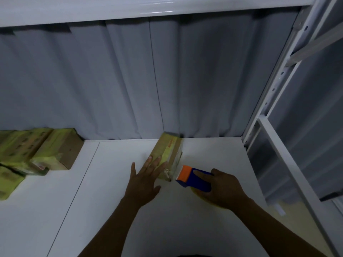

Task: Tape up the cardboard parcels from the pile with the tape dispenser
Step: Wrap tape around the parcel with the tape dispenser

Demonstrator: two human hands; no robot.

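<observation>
Left hand [146, 175]: fingers spread flat, fingertips on item 4. Right hand [220, 190]: curled round item 5. We list:
1. Grey curtain [130, 80], behind.
2. White table [120, 219].
3. Pile of parcels [37, 151], far left.
4. Cardboard parcel [168, 151], mid-table, far end at the curtain.
5. Tape dispenser [193, 178], blue and orange, just beside the parcel's near end.
</observation>
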